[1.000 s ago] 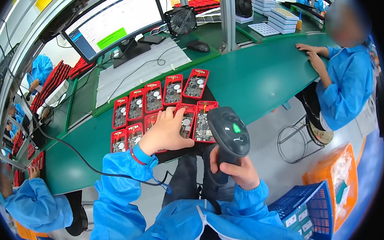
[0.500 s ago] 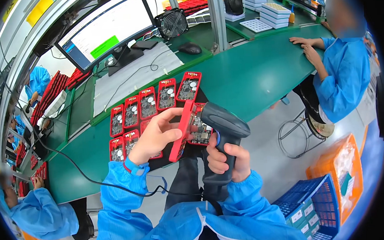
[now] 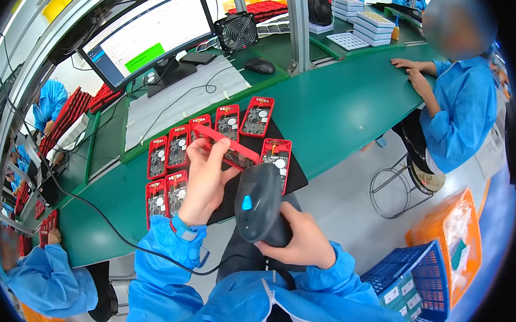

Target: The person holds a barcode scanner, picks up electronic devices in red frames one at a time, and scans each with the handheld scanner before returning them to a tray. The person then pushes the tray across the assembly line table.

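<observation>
My left hand point(image 3: 206, 178) grips a red case point(image 3: 225, 144) by its edges, tilted above the black mat, with circuit parts visible inside it. Closed around a dark barcode scanner point(image 3: 259, 204), my right hand point(image 3: 303, 237) is just to the right and below. The scanner's head is close to the lower right end of the held case, and its cable runs left past my sleeve. More red cases with circuit boards lie in rows on the mat, one point(image 3: 276, 160) behind the scanner and another point(image 3: 257, 117) at the top right of the rows.
Behind the cases stand a monitor point(image 3: 146, 38), a mouse point(image 3: 259, 66) and a fan point(image 3: 238, 34) on the green bench point(image 3: 337, 110). A co-worker point(image 3: 459, 109) sits at the right, another point(image 3: 48, 277) at the left. Orange and blue crates point(image 3: 439, 274) stand at lower right.
The held red case has turned from near upright to a slant and moved left. The scanner has swung left and downward in my right hand, its head now nearer the case's lower end.
</observation>
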A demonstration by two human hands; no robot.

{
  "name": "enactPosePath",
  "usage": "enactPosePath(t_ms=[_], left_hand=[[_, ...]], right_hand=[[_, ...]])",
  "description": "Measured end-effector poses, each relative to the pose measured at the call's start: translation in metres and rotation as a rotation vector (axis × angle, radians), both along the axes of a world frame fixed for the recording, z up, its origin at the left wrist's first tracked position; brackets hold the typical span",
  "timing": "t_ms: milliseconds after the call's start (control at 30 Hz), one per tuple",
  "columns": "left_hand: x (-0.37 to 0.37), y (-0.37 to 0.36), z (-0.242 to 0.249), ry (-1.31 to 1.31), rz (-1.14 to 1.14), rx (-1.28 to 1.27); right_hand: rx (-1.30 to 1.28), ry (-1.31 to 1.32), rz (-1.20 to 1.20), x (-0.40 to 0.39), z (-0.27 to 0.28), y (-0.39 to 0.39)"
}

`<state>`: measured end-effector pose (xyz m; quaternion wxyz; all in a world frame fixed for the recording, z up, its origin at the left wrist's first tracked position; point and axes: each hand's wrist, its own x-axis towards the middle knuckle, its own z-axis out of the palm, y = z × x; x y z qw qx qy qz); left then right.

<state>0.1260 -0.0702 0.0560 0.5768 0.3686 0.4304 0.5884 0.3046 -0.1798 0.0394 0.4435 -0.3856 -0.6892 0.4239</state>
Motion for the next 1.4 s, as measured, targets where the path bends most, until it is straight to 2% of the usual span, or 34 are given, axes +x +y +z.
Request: enactPosePath(t_ms=[33, 133, 233, 333, 367, 467, 500, 533, 567, 633, 667, 700, 733, 767, 867, 1000, 1033, 1133, 1167, 1267, 1400], left_hand=[[0.004, -0.005, 0.005, -0.013, 0.0, -0.025], [0.015, -0.018, 0.018, -0.034, 0.007, -0.015], [0.017, -0.019, 0.016, -0.049, 0.02, 0.007], [0.018, -0.019, 0.018, -0.018, 0.033, -0.011], [0.019, -0.018, 0.019, 0.003, 0.039, -0.021], [-0.009, 0.01, -0.003, 0.819, -0.14, 0.067], [-0.014, 0.011, -0.012, 1.143, -0.073, 0.405], [-0.009, 0.002, -0.003, 1.256, -0.08, 0.509], [-0.007, 0.0, -0.008, 1.383, -0.126, 0.475], [0.0, -0.002, -0.011, 1.678, -0.233, 0.341], [0.002, 0.001, -0.019, 1.665, -0.153, 0.499], [0.001, 0.008, -0.033, 1.644, -0.071, 0.656], [0.005, 0.011, -0.036, 1.615, 0.013, 0.812], [0.015, 0.015, -0.037, 1.464, 0.004, 0.828], [0.05, 0.004, -0.018, 1.591, -0.187, 0.749], [0.062, 0.026, -0.029, 1.676, -0.216, 0.731], [0.063, 0.025, -0.025, 1.577, -0.257, 0.65], [0.058, 0.03, -0.018, 1.14, -0.318, 0.731], [0.054, 0.032, -0.011, 1.009, -0.415, 0.595], [0.041, 0.024, 0.0, 0.341, -0.694, 0.135], [0.026, 0.009, 0.009, -0.002, -0.78, 0.103]], right_hand=[[0.011, -0.091, -0.034, -0.004, 0.002, -0.001], [0.123, -0.165, -0.137, -0.014, -0.009, 0.003], [0.124, -0.203, -0.207, -0.019, -0.009, 0.001], [0.106, -0.248, -0.236, -0.023, -0.011, 0.001], [0.071, -0.206, -0.182, -0.021, -0.009, 0.0], [-0.012, -0.043, -0.031, -0.006, -0.005, -0.004], [-0.028, 0.032, 0.009, 0.001, -0.007, -0.005], [-0.045, 0.106, 0.048, 0.005, -0.009, -0.007], [0.003, 0.19, -0.01, 0.007, -0.007, -0.009], [-0.203, 0.351, -0.054, 0.022, -0.012, -0.015], [-0.306, 0.43, -0.077, 0.026, -0.012, -0.016], [-0.333, 0.634, -0.09, 0.029, -0.006, -0.017], [-0.276, 0.689, -0.082, 0.033, -0.009, -0.014], [-0.222, 0.726, -0.143, 0.032, -0.013, -0.01], [-0.199, 0.792, -0.239, 0.029, -0.016, -0.005], [-0.298, 0.855, -0.202, 0.031, -0.009, -0.006], [-0.297, 0.886, -0.144, 0.035, -0.011, -0.005], [-0.325, 1.016, 0.006, 0.043, -0.024, 0.004], [-0.354, 1.087, 0.035, 0.043, -0.026, 0.006], [-0.503, 1.255, 0.178, 0.044, -0.032, 0.013], [-0.654, 1.335, 0.321, 0.038, -0.036, 0.025]])
